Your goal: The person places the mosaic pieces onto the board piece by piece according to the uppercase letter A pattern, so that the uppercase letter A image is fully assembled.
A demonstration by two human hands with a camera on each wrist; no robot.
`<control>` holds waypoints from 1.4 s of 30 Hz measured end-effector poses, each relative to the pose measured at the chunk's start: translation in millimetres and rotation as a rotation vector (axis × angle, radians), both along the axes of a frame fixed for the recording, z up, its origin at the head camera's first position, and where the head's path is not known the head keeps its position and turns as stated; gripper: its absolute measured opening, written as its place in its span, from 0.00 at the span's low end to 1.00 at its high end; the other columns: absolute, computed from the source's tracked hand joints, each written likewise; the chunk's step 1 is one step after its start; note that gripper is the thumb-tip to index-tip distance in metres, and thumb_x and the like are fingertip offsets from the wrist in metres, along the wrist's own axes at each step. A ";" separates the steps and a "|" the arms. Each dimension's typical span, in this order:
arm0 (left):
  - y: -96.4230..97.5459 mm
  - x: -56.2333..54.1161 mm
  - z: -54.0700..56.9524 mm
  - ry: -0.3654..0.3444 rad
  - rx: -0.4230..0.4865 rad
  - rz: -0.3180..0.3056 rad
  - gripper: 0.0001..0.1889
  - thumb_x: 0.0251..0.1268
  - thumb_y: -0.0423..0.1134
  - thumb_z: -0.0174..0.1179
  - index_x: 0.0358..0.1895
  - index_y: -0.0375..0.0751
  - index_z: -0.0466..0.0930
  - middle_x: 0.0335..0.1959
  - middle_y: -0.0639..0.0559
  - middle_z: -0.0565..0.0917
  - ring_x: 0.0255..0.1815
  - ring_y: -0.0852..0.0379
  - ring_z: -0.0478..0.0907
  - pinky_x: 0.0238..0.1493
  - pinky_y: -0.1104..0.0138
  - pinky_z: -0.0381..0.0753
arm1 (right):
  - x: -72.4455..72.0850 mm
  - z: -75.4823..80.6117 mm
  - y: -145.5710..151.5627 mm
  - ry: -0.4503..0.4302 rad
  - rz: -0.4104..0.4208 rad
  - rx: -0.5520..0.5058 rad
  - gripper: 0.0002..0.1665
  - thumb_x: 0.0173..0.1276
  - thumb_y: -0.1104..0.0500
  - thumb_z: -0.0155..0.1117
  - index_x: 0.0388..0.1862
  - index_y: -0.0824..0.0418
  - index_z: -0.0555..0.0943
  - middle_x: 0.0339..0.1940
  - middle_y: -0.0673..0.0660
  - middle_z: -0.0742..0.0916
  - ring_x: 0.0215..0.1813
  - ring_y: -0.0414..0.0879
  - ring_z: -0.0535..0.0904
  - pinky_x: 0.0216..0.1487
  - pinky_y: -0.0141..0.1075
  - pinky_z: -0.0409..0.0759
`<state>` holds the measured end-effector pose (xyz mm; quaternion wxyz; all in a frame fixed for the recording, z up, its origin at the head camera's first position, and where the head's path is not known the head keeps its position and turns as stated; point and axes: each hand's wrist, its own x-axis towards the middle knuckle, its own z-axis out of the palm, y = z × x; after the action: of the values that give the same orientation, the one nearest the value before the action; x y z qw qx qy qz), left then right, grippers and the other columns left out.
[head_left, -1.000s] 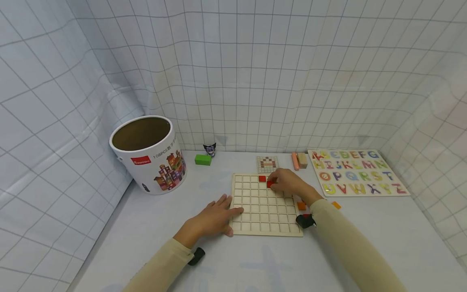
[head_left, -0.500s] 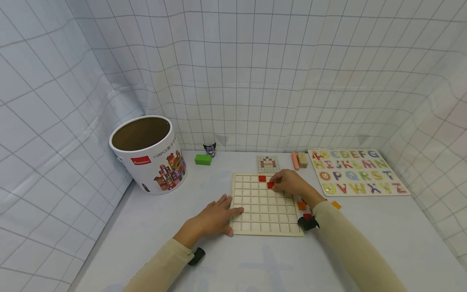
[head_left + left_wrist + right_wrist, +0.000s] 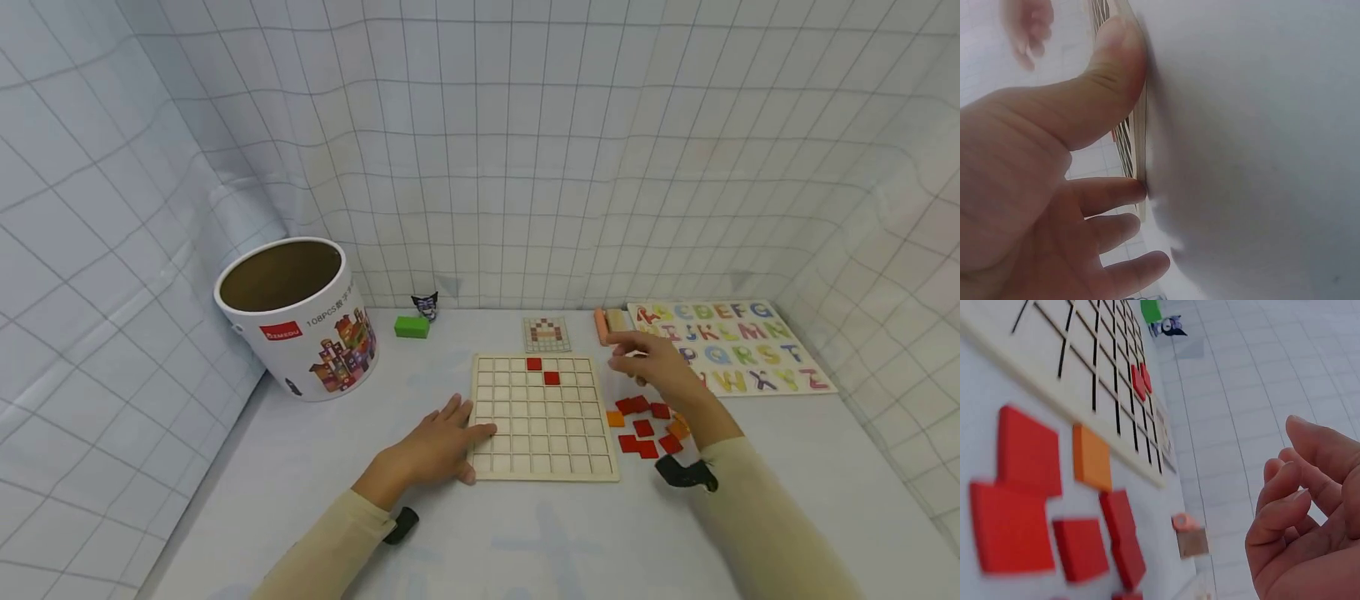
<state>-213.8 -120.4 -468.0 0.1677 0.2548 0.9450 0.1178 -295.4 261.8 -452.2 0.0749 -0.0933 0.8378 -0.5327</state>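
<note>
A wooden grid board (image 3: 542, 473) lies flat on the table, with one red square tile (image 3: 534, 364) in its top row and another red tile (image 3: 551, 378) a row lower and one column to the right. My left hand (image 3: 431, 446) rests on the board's left edge, fingers spread and mostly straight. To the right of the board, my right hand (image 3: 660, 367) is raised with loosely bent fingers, and nothing shows between them. Below it lie several loose red tiles (image 3: 643, 427) and a few orange tiles (image 3: 615, 418); the forearm partly covers some.
Behind the board lies a small pattern card (image 3: 546, 333). An orange cylinder (image 3: 602, 327) and a wooden block (image 3: 617, 320) stand near the alphabet board (image 3: 802, 382) at right. At left are a white bucket (image 3: 307, 312), a green block (image 3: 411, 327) and a small figurine (image 3: 425, 305).
My right hand has let go of the lower red tile, which stays on the board, and has moved right, off the board, uncovering loose tiles. The left hand stays in place.
</note>
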 end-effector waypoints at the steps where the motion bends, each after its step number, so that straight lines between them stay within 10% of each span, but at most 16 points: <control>1: 0.1 0.0 -0.1 0.000 0.000 -0.001 0.42 0.54 0.51 0.73 0.76 0.57 0.69 0.82 0.35 0.54 0.83 0.35 0.42 0.75 0.38 0.55 | 7.0 -0.8 13.3 -0.014 -0.020 0.008 0.30 0.75 0.52 0.66 0.71 0.61 0.74 0.50 0.59 0.78 0.39 0.53 0.73 0.34 0.40 0.76; 12: -0.2 1.2 3.8 0.015 0.009 -0.026 0.42 0.55 0.52 0.72 0.76 0.55 0.69 0.81 0.34 0.55 0.83 0.34 0.44 0.75 0.37 0.56 | 62.2 -25.3 97.3 -0.130 -0.127 0.066 0.36 0.74 0.48 0.66 0.74 0.63 0.70 0.56 0.59 0.82 0.46 0.48 0.77 0.38 0.35 0.76; 25: 1.1 -0.1 0.6 0.001 -0.006 -0.016 0.42 0.55 0.52 0.72 0.76 0.56 0.69 0.82 0.35 0.54 0.83 0.35 0.44 0.75 0.37 0.56 | 55.7 -40.7 63.9 -0.032 -0.071 0.372 0.29 0.69 0.53 0.70 0.66 0.61 0.80 0.59 0.64 0.82 0.52 0.56 0.74 0.43 0.38 0.79; 42: -0.7 0.6 -0.9 0.010 -0.003 -0.022 0.42 0.56 0.52 0.72 0.77 0.56 0.68 0.82 0.34 0.53 0.83 0.34 0.44 0.75 0.37 0.56 | 53.0 -44.6 57.4 -0.020 -0.115 0.406 0.17 0.67 0.58 0.72 0.51 0.62 0.80 0.43 0.57 0.82 0.45 0.52 0.75 0.41 0.39 0.79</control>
<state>-213.2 -121.1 -468.9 0.1646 0.2654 0.9432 0.1134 -242.4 319.2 -496.8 0.0702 -0.0231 0.9310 -0.3573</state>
